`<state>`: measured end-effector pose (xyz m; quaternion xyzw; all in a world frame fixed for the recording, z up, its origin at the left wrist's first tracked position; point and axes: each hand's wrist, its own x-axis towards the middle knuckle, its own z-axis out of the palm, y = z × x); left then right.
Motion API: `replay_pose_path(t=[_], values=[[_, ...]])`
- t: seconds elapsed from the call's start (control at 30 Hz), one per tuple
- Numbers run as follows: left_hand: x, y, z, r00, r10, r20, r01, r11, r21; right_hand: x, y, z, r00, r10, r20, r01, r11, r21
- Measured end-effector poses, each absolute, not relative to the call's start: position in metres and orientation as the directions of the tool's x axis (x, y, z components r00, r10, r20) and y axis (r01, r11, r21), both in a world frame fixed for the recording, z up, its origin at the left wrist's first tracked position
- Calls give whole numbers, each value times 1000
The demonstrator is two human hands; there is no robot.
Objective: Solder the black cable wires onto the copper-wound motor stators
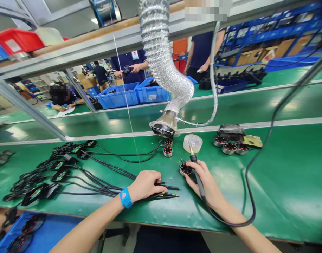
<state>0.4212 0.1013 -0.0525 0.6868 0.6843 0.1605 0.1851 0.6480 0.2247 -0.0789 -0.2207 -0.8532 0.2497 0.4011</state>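
Note:
My left hand, with a blue band at the wrist, has its fingers closed round black cables whose bare ends point right. In my right hand is a soldering iron, its tip up over a round pot. Thumb and index finger of that hand also touch a small round motor with short wires standing up. Two more motors sit beneath the fume hood, with cables running left from them.
Cables with small boards lie heaped at the left. At the right are several motors beside a metal block. The iron's cord loops over the right side. People stand behind blue bins.

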Motion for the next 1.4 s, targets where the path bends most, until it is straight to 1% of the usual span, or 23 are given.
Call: replay_pose_path(t=[0.07, 0.13, 0.17, 0.27, 0.3, 0.33, 0.4, 0.47, 0.53, 0.63, 0.7, 0.83, 0.97, 1.13, 1.23, 1.33, 1.4], values=[[426, 103, -54, -80, 996, -46, 869, 93, 487, 647, 226, -76, -583, 589, 559, 151, 755, -638], [430, 105, -52, -118, 992, -42, 851, 123, 511, 647, 227, -75, -584, 602, 544, 151, 739, -656], [431, 106, -50, -99, 994, -42, 839, 106, 533, 647, 227, -75, -583, 612, 534, 164, 733, -661], [432, 114, -42, 35, 997, -62, 766, 13, 643, 648, 228, -78, -575, 646, 503, 235, 719, -654], [432, 119, -40, 48, 996, -75, 727, 17, 687, 649, 229, -78, -570, 652, 500, 251, 718, -649], [432, 125, -37, 33, 995, -90, 684, 43, 728, 649, 229, -79, -566, 654, 502, 259, 719, -645], [433, 140, -33, -51, 993, -106, 605, 115, 788, 647, 229, -79, -565, 648, 510, 252, 725, -641], [437, 157, -32, -125, 986, -109, 557, 160, 815, 645, 229, -77, -578, 636, 511, 222, 725, -652], [442, 173, -32, -156, 980, -122, 508, 186, 841, 642, 228, -75, -588, 628, 510, 184, 718, -671], [448, 188, -35, -149, 961, -232, 353, 271, 896, 638, 227, -76, -595, 622, 510, 142, 705, -695], [448, 192, -36, -118, 947, -299, 272, 320, 908, 637, 227, -78, -588, 625, 513, 132, 700, -702], [441, 194, -33, -65, 934, -351, 230, 357, 906, 638, 229, -82, -577, 624, 528, 117, 702, -702], [435, 196, -31, -71, 942, -327, 243, 334, 911, 639, 229, -83, -575, 626, 527, 107, 696, -710], [435, 193, -34, -28, 959, -281, 258, 278, 925, 641, 227, -82, -573, 632, 522, 117, 694, -711], [436, 192, -34, -26, 955, -296, 244, 294, 924, 640, 228, -83, -570, 629, 528, 123, 701, -702], [437, 194, -34, -36, 938, -345, 179, 346, 921, 637, 231, -88, -552, 604, 574, 112, 736, -667], [439, 199, -36, -63, 930, -361, 152, 367, 918, 634, 235, -98, -480, 589, 650, 111, 776, -621]])
